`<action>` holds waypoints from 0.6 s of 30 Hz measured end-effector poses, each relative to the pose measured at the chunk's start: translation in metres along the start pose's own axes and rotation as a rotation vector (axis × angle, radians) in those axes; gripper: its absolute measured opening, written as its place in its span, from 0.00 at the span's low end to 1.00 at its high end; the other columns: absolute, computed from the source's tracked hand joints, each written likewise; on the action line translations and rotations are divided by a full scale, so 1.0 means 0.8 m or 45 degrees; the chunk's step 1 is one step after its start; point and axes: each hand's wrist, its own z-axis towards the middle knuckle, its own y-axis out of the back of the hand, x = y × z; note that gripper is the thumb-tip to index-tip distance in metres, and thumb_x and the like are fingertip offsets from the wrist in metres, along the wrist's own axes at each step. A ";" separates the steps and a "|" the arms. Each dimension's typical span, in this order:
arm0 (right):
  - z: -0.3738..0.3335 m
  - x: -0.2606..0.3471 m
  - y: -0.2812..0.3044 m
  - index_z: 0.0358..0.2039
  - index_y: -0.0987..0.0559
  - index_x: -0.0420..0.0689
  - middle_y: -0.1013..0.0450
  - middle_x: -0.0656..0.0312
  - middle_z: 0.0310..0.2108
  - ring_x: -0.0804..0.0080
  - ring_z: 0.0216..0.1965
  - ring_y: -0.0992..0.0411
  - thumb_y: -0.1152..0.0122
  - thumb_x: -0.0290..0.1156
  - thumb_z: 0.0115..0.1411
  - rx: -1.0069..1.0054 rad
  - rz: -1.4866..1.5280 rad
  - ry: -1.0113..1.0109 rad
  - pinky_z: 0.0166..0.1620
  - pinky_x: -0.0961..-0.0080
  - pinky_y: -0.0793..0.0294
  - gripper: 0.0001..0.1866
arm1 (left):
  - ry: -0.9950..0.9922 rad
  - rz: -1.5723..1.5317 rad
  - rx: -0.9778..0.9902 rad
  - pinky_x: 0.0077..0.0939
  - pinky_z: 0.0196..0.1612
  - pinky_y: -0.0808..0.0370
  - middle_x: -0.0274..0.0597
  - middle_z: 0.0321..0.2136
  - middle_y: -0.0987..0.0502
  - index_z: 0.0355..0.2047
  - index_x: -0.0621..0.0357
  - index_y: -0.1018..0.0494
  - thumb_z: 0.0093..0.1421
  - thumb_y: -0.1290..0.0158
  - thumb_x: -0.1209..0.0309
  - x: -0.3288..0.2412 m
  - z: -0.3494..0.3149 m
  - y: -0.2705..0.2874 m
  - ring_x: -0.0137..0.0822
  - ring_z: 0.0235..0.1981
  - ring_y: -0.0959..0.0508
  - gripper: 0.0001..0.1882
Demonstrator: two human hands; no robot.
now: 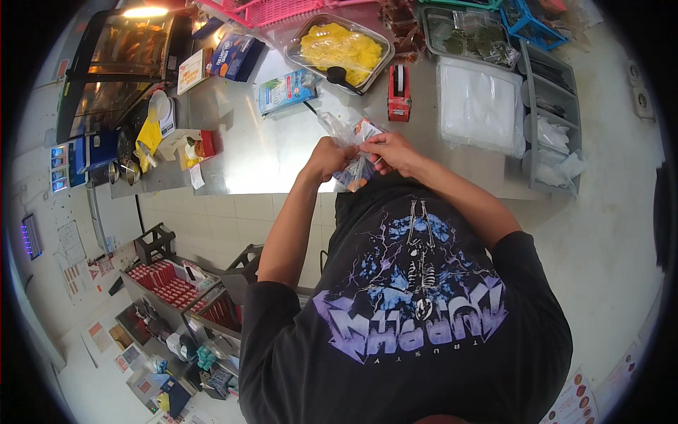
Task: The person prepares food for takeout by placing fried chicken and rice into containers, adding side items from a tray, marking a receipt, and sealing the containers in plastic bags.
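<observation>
Plastic bag pinched by left hand and right hand, fingers closed on it, just below tape dispenser, over steel counter.

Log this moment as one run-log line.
left hand: grips clear plastic bag | right hand: pinches bag top | bag: over steel counter edge | red tape dispenser: behind

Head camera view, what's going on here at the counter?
A person in a black printed T-shirt stands at a steel counter, both hands on a small clear plastic bag with something orange and white inside. The left hand pinches one side, the right hand the other, just above the counter's near edge. Behind the hands sit a red tape dispenser, a tray of yellow food with a black scoop, and a stack of clear bags.
</observation>
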 end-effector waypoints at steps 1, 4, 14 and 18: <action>0.001 -0.002 0.000 0.51 0.21 0.40 0.23 0.64 0.29 0.78 0.21 0.25 0.29 0.39 0.67 -0.003 0.015 0.008 0.21 0.78 0.23 0.19 | -0.008 -0.017 0.002 0.25 0.20 0.38 0.36 0.21 0.23 0.32 0.68 0.18 0.61 0.34 0.71 0.002 0.001 -0.001 0.25 0.18 0.31 0.10; 0.004 -0.008 0.000 0.50 0.20 0.40 0.23 0.65 0.28 0.80 0.21 0.26 0.28 0.39 0.67 -0.012 0.043 0.039 0.22 0.78 0.24 0.19 | 0.006 -0.064 0.012 0.25 0.20 0.38 0.36 0.22 0.23 0.33 0.69 0.18 0.61 0.34 0.70 0.007 0.004 -0.001 0.25 0.18 0.31 0.10; 0.013 -0.021 -0.003 0.48 0.18 0.40 0.24 0.66 0.27 0.81 0.20 0.27 0.30 0.38 0.68 -0.044 0.073 0.126 0.21 0.78 0.26 0.16 | 0.024 -0.074 -0.002 0.25 0.21 0.36 0.38 0.24 0.21 0.35 0.69 0.18 0.63 0.35 0.69 -0.004 -0.008 -0.007 0.25 0.18 0.31 0.12; 0.010 -0.020 -0.003 0.48 0.18 0.39 0.24 0.66 0.26 0.81 0.20 0.28 0.31 0.38 0.69 -0.031 0.045 0.124 0.21 0.79 0.27 0.16 | 0.014 -0.151 0.001 0.24 0.20 0.37 0.39 0.25 0.21 0.36 0.69 0.18 0.63 0.36 0.69 0.004 -0.004 -0.009 0.25 0.18 0.31 0.11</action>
